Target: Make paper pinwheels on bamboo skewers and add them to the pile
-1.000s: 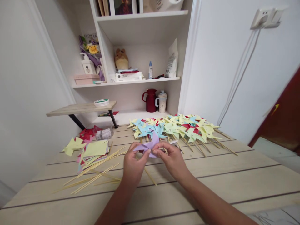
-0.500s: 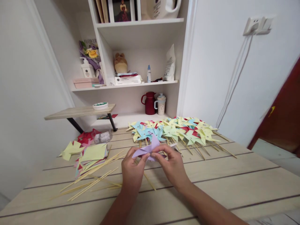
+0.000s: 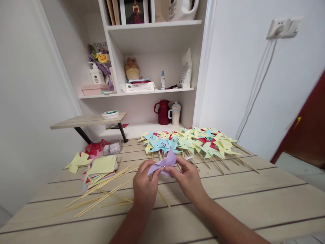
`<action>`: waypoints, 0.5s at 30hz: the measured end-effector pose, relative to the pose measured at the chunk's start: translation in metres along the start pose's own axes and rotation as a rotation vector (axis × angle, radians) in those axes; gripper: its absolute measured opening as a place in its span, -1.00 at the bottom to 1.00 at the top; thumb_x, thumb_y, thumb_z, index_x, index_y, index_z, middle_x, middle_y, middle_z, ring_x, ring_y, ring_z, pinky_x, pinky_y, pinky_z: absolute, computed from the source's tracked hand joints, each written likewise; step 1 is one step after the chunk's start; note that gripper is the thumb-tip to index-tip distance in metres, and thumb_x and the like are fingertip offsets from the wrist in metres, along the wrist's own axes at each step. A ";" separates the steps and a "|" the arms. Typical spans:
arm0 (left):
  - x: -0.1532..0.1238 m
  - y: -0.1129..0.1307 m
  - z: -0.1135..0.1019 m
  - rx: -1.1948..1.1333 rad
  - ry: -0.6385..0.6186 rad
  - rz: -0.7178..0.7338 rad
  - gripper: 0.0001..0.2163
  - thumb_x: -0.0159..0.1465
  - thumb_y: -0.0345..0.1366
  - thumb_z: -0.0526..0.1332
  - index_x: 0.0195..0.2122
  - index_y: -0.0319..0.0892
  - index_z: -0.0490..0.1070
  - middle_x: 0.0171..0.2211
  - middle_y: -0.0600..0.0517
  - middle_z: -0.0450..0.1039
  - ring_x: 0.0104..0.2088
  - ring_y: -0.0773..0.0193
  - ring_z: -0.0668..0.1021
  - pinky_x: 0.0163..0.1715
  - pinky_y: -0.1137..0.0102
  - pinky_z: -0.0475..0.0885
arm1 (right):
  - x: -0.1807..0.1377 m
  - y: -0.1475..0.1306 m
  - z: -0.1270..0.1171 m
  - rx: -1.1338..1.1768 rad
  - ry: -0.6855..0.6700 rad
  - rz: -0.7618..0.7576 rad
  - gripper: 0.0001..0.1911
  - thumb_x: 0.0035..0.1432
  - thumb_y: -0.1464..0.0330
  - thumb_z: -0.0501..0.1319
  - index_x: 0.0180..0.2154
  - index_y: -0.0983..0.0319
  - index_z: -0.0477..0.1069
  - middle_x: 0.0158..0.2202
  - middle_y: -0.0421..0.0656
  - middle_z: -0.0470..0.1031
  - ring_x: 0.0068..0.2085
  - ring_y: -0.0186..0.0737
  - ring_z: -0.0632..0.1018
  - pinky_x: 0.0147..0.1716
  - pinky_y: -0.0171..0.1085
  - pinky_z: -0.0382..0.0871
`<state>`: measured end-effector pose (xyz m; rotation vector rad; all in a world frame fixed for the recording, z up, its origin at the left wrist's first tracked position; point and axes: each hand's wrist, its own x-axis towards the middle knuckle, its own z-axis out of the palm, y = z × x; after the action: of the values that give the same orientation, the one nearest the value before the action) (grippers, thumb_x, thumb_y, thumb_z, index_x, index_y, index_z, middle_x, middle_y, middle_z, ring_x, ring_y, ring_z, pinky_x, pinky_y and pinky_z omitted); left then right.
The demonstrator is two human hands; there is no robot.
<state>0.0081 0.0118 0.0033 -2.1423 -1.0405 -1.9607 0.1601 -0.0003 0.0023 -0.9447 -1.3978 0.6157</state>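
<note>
Between both hands, above the table, is a purple paper pinwheel (image 3: 169, 159) with pointed blades. My left hand (image 3: 146, 181) pinches it from the left, thumb near its centre. From the right my right hand (image 3: 186, 176) grips it, thumb and fingertips also close to the centre. A tiny shiny spot shows at the middle; it is too small to name. One wooden stick (image 3: 164, 198) extends on the table below the hands, its upper end hidden. Behind the hands lie many finished-looking pinwheels (image 3: 186, 142) on sticks, in yellow, blue, green and red.
Loose wooden sticks (image 3: 101, 200) lie to the left, beside a stack of coloured paper (image 3: 103, 165). A yellow-green folded pinwheel (image 3: 77, 162) and a clear box (image 3: 112, 148) are farther left. A small raised shelf (image 3: 83, 121), a red jug (image 3: 163, 112) and a cup (image 3: 175, 113) stand behind.
The pinwheel has tilted slightly and shifted a little to the right in the view, with both hands still on it. A small shiny spot now shows at its centre.
</note>
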 end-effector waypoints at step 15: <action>-0.004 -0.001 -0.001 0.085 -0.069 0.076 -0.89 0.28 -0.43 0.22 -0.32 -0.13 0.53 -0.34 0.02 0.53 -0.25 0.22 0.60 -0.25 0.39 0.49 | 0.001 -0.002 0.000 -0.044 -0.011 -0.031 -0.87 0.12 0.28 0.30 -0.41 0.18 0.50 -0.38 -0.17 0.52 -0.28 -0.14 0.48 -0.25 -0.21 0.31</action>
<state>0.0066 0.0106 -0.0007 -2.1846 -1.0164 -1.7889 0.1604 -0.0002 0.0048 -0.9543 -1.4382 0.5700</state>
